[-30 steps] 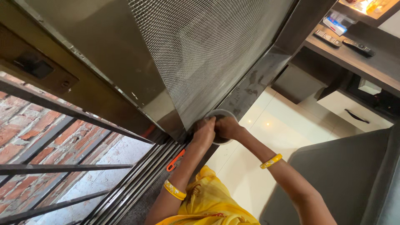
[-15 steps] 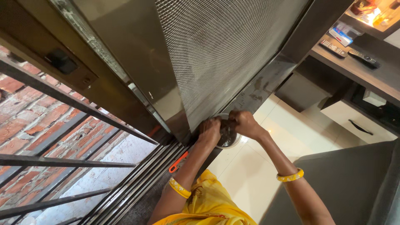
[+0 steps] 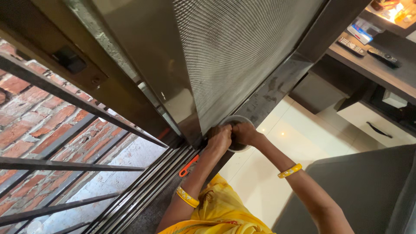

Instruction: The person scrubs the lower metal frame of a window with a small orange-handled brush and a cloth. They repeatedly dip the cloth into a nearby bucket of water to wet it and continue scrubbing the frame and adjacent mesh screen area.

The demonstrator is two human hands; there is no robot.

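Note:
My left hand (image 3: 219,138) and my right hand (image 3: 245,132) are together over a round grey bowl (image 3: 237,120) that sits at the foot of a sliding mesh screen door (image 3: 242,47). Both hands have their fingers curled in the bowl, close together; what they grip inside is hidden. Yellow bangles are on both my wrists. The bowl rests beside the dark door frame, where the metal sliding tracks (image 3: 147,190) end.
An orange-handled tool (image 3: 189,165) lies in the tracks just below my left forearm. A barred window grille (image 3: 65,164) and brick wall are at left. Cream floor tiles (image 3: 277,138), a dark cabinet with a drawer (image 3: 377,125) and remotes (image 3: 383,56) on a shelf are at right.
My right hand has drawn back in toward the left hand over the bowl. The view has shifted slightly; the bowl stays at the door's foot.

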